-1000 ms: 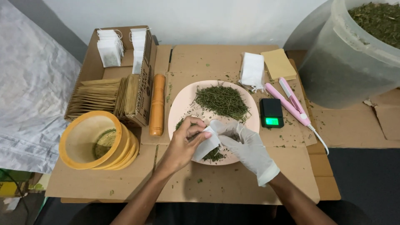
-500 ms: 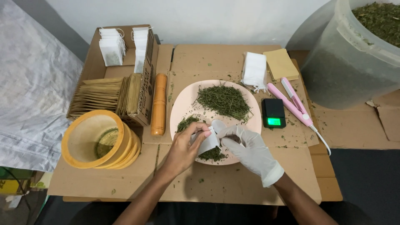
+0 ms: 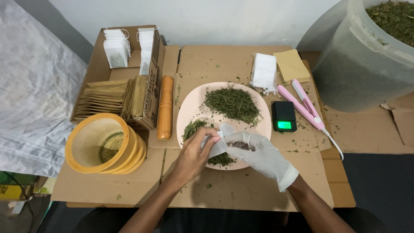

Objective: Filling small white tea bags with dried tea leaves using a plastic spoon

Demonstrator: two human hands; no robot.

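Left hand (image 3: 196, 153) bare, fingers pinched on white tea bag (image 3: 220, 142) over pink plate (image 3: 189, 113) near edge. Hold mouth wide, level. Right hand (image 3: 254, 151) gloved, closed on bag's other side: feed dried herb (image 3: 233, 102) slowly, keep spill on plate.

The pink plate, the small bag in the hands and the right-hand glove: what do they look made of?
Plate: probably matte plastic, uniform pale pink, no glaze shine. Small bag: thin white filter paper or mesh, limp and slightly translucent. Glove on right hand: likely latex or vinyl, smooth, white, wrinkled at the cuff. Left hand is bare.
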